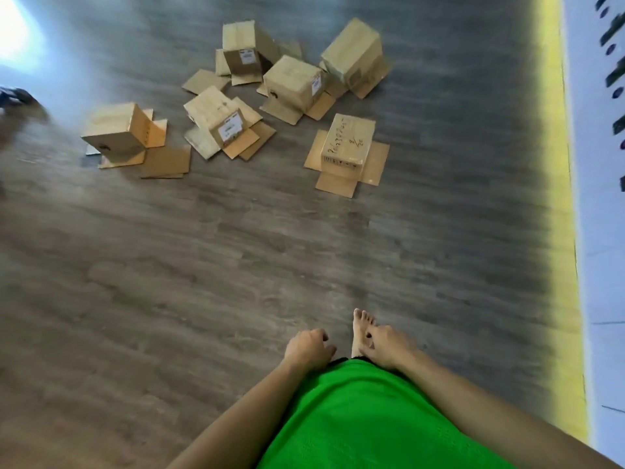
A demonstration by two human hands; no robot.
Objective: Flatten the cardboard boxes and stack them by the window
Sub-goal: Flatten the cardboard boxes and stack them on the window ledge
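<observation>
1. Six cardboard boxes [233, 99] sit unflattened on the floor [169, 282], flaps splayed
2. Left hand [307, 348] and right hand [389, 346] hang empty, fingers loosely curled
3. Next, I judge: approach, crouch, collapse one

Grey wood-plank floor [236, 265], bright glare [17, 28]

Grey wood-grain floor [236, 265] fills most of the view. A yellow strip [561, 231] runs along its right edge, beside a pale wall [598, 198] with dark marks. A green garment [365, 418] shows at the bottom, a bare foot [360, 328] just beyond it.
</observation>
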